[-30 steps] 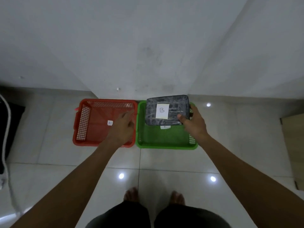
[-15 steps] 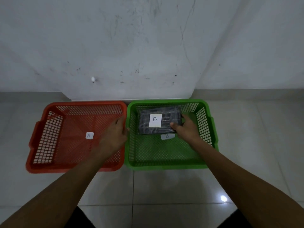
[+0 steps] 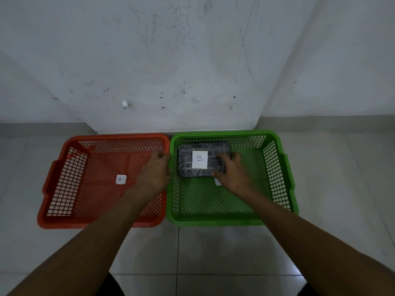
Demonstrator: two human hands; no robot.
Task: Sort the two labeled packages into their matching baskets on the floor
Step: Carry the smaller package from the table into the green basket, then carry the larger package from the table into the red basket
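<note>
The right hand grasped the B package low inside the green basket, while the left hand, loosely curled and empty, hovered over the red basket. A careless release risked tipping the package against the wall.

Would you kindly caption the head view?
Right hand sets package B into green basket; left hand over red basket.
</note>
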